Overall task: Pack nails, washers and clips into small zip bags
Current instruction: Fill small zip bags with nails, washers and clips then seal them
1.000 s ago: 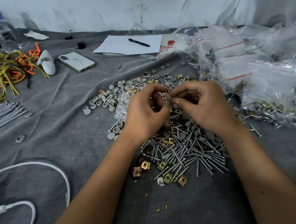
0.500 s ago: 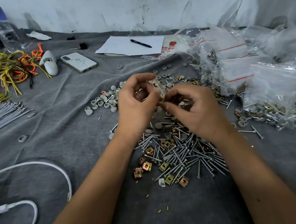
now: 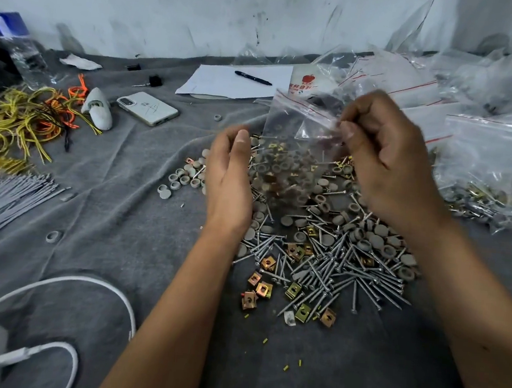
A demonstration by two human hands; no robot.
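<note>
head view: the right hand [image 3: 389, 163] has its thumb and curled fingers [image 3: 346, 130] pinched on the top corner of a small clear plastic zip bag with a red seal line [image 3: 294, 135], which hangs above the hardware heap; whether anything is inside it, or only seen through it, i cannot tell. the left hand [image 3: 230, 175] is released, fingers straight and together, palm turned toward the bag's side, just beside it and holding nothing.

the bag looks thin, limp and slippery, so it will likely sag and twist if held by one corner only; the firmer ridge of the red seal is the best place to take hold, one pinch at each end to keep the mouth apart. the loose silver steel nails [image 3: 328, 272] are pointed and could prick the film, the round grey plastic washers [image 3: 366, 235] are light and apt to roll, the square brass-coloured metal clips [image 3: 263, 288] small and easy to pinch.

the heap lies on a grey cloth-covered table [image 3: 106, 210], under and in front of both hands. clear bags already filled [image 3: 485, 172] crowd the right side, touching the heap's edge. bare cloth lies left of the heap and toward the near edge, with a white cable [image 3: 89, 284] lower left.
</note>
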